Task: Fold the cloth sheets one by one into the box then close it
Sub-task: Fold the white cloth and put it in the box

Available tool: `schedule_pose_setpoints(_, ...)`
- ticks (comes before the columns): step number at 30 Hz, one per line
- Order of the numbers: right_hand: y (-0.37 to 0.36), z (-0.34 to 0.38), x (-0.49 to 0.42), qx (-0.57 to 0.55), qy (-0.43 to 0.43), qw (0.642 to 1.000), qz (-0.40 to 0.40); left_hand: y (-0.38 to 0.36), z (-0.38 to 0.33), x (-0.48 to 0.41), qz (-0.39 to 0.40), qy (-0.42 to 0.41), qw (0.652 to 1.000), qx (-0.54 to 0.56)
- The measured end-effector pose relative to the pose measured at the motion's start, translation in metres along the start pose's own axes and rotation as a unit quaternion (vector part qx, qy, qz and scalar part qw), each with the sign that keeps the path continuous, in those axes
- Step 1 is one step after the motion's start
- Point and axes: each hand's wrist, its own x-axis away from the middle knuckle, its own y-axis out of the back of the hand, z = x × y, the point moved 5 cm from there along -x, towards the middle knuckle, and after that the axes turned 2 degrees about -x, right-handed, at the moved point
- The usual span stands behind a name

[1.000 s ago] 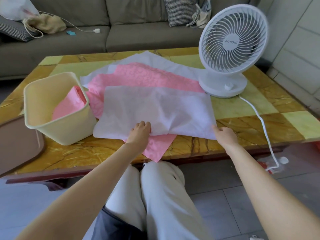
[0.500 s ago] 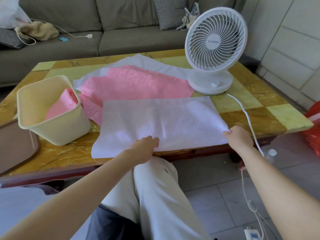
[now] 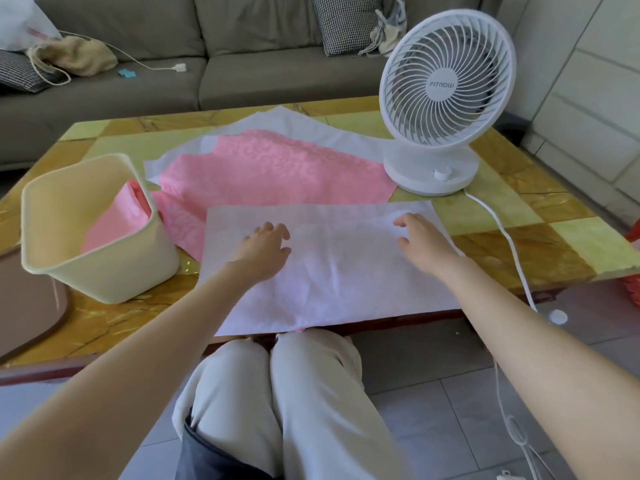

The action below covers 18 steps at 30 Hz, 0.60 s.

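A white cloth sheet (image 3: pixel 339 268) lies flat at the table's front edge, its near edge hanging slightly over. My left hand (image 3: pixel 265 242) rests on its left half with fingers spread. My right hand (image 3: pixel 420 239) lies on its right half, fingers apart, near a small wrinkle. Behind it a pink patterned sheet (image 3: pixel 270 168) lies spread over another white sheet (image 3: pixel 301 128). A cream plastic box (image 3: pixel 104 271) stands at the left with a folded pink cloth (image 3: pixel 119 221) inside. A brown lid (image 3: pixel 31 317) lies at the far left edge.
A white table fan (image 3: pixel 446 98) stands at the back right of the yellow-tiled table (image 3: pixel 519 244); its cord (image 3: pixel 509 244) runs over the right front edge to the floor. A grey sofa (image 3: pixel 207 74) with cushions and bags stands behind. My knees (image 3: pixel 277 382) are under the front edge.
The white sheet has been pulled toward the front edge. Both hands have let go of its near edge and moved forward onto its top, fingers spread.
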Motion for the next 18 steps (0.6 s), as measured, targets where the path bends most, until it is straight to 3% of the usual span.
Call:
schedule_pose_setpoints(5,-0.015,0.012,-0.040,0.029,0.007,0.999,0.045,-0.005,0.016,-0.031,0.050,0.023,0.998,-0.044)
schedule_pose_setpoints(9,-0.029,0.011,-0.056,0.063,0.007,0.988,0.142,-0.021,0.026,-0.040,0.120,0.024,0.992,-0.040)
schedule_pose_setpoints(15,-0.031,0.005,-0.069,0.172,0.011,0.974,0.144,-0.019,0.037,-0.051,0.089,0.028,0.992,-0.083)
schedule_pose_setpoints(18,-0.032,0.004,-0.074,0.142,-0.006,0.979,0.148,-0.019,0.041,-0.056,0.070,0.038,0.994,-0.070)
